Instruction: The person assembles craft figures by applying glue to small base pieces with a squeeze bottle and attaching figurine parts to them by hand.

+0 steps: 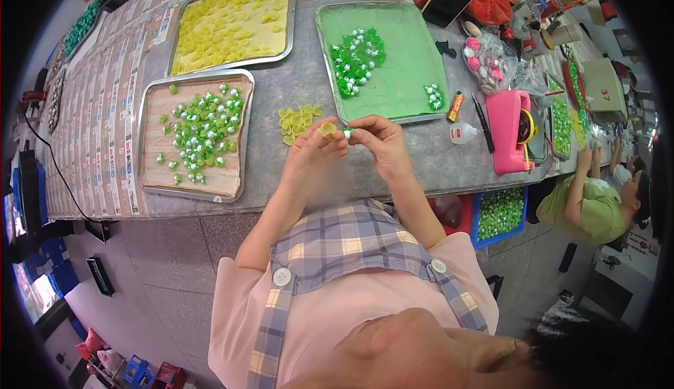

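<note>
Close in front of my body, my left hand (312, 152) pinches a small yellow translucent petal-like cup (328, 129) between its fingertips. Right beside it, my right hand (385, 147) grips a small green-and-white ball piece (347, 134) by thumb and fingers. The two pieces are close together but look apart. Just beyond my left hand lies a loose pile of yellow cups (296, 119). To the left, a metal tray (144, 119) holds many green-and-white ball pieces (203, 133). Ahead, a green-lined tray (414, 45) carries a large cluster of green pieces (357, 59) and a smaller one at its near right corner.
At the far left is a tray of yellow cups (228, 31). Rightward stand a small white bottle (462, 133), a yellow-and-red tube (456, 106), a black pen (483, 119) and a pink tape dispenser (505, 133). A blue crate (480, 240) sits below the table edge. A co-worker (590, 203) sits far right.
</note>
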Available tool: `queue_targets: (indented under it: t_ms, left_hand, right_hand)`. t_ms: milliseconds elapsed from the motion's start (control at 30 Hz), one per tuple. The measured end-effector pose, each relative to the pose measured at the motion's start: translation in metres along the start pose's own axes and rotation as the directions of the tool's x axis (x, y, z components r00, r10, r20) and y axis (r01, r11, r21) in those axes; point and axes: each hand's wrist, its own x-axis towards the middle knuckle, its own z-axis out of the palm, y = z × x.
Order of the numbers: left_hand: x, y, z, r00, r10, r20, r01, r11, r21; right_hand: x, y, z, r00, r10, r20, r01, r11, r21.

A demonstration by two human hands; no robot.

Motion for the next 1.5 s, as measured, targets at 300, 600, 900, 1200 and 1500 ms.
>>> queue_targets:
  t_ms: [300,600,900,1200,1500]
  left_hand:
    - [0.0,0.002,0.001,0.999,0.039,0.0,-0.039,0.999,0.022]
    - [-0.003,-0.004,0.009,0.992,0.123,-0.015,-0.116,0.963,0.243]
    - [-0.006,0.001,0.008,0.993,0.117,0.008,-0.114,0.938,0.328]
    - [-0.005,0.004,0.003,0.992,0.122,-0.037,-0.096,0.907,0.411]
    - [-0.005,0.003,-0.001,0.992,0.102,0.075,-0.12,0.942,0.314]
  right_hand:
    - [-0.012,-0.008,0.016,0.99,-0.127,-0.06,0.123,0.991,-0.057]
    - [-0.009,-0.009,0.027,0.796,-0.599,0.087,0.527,0.615,-0.587]
    - [-0.006,-0.002,0.025,0.657,-0.71,0.253,0.592,0.278,-0.757]
    - [-0.008,0.0,0.026,0.686,-0.666,0.293,0.58,0.257,-0.773]
    - [-0.014,-0.012,0.025,0.86,-0.479,0.178,0.452,0.551,-0.701]
